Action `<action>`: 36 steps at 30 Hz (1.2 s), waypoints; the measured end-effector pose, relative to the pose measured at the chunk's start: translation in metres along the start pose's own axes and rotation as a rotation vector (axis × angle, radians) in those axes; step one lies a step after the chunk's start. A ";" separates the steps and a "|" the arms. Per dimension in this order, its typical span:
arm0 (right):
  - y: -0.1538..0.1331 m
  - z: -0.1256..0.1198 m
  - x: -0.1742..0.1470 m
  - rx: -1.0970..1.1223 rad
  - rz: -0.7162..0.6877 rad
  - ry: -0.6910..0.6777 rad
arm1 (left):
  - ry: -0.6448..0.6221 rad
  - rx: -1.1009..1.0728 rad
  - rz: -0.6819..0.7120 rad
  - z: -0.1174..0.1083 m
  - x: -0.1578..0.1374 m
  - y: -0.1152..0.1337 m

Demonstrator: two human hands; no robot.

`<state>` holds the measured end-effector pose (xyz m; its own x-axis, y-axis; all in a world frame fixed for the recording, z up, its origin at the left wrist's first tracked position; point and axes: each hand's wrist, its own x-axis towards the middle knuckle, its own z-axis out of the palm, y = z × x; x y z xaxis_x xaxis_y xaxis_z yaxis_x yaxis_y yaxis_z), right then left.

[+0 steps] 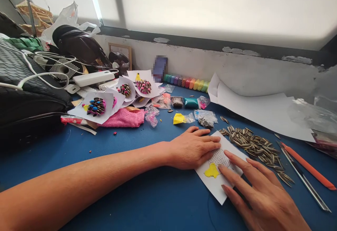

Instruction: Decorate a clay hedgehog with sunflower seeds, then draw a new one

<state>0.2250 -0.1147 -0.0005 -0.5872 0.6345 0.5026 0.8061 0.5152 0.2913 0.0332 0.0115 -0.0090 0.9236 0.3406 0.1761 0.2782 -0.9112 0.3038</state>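
Observation:
A white sheet of paper (219,194) lies at a slant on the blue table, with a line drawing of a scaly pattern (220,155) on it. On the drawing's near end sits a flat patch of yellow clay (211,170). My left hand (193,148) rests flat across the paper's upper left edge, fingers stretched out. Over the right side of the paper is my right hand (259,185), its fingers spread and bent a little, one fingertip at the edge of the yellow clay. Part of the drawing is hidden under both hands.
Sunflower seeds (252,145) are heaped beyond the paper. An orange tool (308,166) and a pen (302,175) lie at right. Clay packets (191,103) stand behind; finished seed-and-clay pictures (97,106) rest on a pink towel (123,117) beside a black bag (28,97).

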 end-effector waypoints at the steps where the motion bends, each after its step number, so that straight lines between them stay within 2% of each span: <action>1: 0.000 0.001 -0.001 0.001 0.008 0.010 | 0.002 -0.003 0.000 0.000 0.000 0.000; 8: 0.003 0.003 -0.007 0.055 0.004 -0.001 | 0.003 -0.004 0.004 0.000 0.000 0.000; 16: 0.002 -0.002 0.003 0.062 -0.010 -0.029 | 0.021 -0.007 0.000 0.002 -0.001 0.000; 23: 0.001 -0.002 0.005 0.066 0.009 0.037 | -0.001 0.006 0.004 -0.001 -0.001 0.000; 28: -0.002 -0.003 0.001 0.179 0.060 0.132 | -0.010 0.016 0.002 -0.001 0.000 0.000; 33: -0.005 0.000 -0.013 0.250 0.202 -0.068 | -0.019 0.019 -0.002 0.000 0.000 -0.001; 36: -0.009 0.000 -0.014 0.248 0.201 -0.091 | -0.018 0.024 -0.005 0.000 0.000 -0.001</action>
<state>0.2263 -0.1279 -0.0104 -0.4317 0.7806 0.4520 0.8702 0.4923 -0.0190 0.0326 0.0120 -0.0093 0.9266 0.3414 0.1578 0.2891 -0.9149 0.2819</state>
